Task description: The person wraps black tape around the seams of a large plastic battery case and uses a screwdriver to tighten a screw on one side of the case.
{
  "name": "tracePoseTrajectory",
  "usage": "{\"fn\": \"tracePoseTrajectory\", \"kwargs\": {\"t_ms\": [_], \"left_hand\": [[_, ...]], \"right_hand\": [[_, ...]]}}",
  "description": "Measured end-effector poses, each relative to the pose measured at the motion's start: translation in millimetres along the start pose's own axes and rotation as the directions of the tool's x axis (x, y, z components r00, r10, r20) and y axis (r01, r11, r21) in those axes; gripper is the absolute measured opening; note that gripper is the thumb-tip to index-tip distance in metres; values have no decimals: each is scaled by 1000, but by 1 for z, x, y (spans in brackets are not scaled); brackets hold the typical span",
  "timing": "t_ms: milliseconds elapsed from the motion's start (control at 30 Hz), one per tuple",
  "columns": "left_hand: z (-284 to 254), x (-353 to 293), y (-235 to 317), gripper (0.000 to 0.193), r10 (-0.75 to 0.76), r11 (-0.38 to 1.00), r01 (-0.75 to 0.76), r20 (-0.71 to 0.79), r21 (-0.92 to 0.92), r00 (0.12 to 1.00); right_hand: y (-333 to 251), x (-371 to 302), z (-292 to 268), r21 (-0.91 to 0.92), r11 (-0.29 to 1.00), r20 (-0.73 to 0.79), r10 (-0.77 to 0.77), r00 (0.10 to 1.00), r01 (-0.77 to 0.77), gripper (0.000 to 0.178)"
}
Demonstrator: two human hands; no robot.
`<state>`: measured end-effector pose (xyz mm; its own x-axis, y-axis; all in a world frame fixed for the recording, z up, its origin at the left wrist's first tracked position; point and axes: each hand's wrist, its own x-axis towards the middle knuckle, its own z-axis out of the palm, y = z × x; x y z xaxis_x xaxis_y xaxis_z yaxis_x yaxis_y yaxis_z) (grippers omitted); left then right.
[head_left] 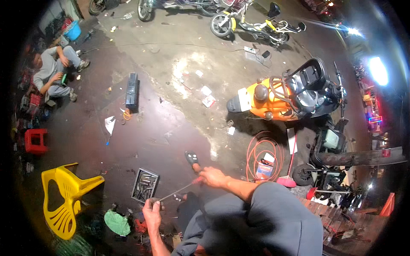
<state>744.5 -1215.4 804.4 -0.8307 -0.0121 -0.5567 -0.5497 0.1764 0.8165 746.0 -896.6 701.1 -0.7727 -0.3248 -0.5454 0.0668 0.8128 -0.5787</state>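
A long thin screwdriver with a red handle runs slantwise between my two hands, above my lap and the floor. My right hand is closed round the handle. Lower and to the left, my left hand pinches the far end of the metal shaft between thumb and fingers, so the tip itself is hidden. On the floor just beyond my left hand lies a shallow dark tray holding several metal sockets or bits. My foot in a dark slipper shows beyond my right hand.
Left stands a yellow plastic chair, near a red stool and green bag. A long dark box lies ahead. Right are a coiled orange hose and orange scooter. Another person sits far left.
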Motion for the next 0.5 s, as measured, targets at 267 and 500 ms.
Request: {"fn": "tracePoseTrajectory", "kwargs": {"t_ms": [267, 500], "left_hand": [[-9, -35, 34, 7, 290, 957, -284, -285, 65, 913], [-6, -53, 63, 6, 423, 886, -464, -430, 11, 798]], "right_hand": [[-50, -15, -6, 24, 995, -72, -96, 993, 98, 31], [-73, -3, -22, -82, 954, -416, -297, 860, 290, 20]]}}
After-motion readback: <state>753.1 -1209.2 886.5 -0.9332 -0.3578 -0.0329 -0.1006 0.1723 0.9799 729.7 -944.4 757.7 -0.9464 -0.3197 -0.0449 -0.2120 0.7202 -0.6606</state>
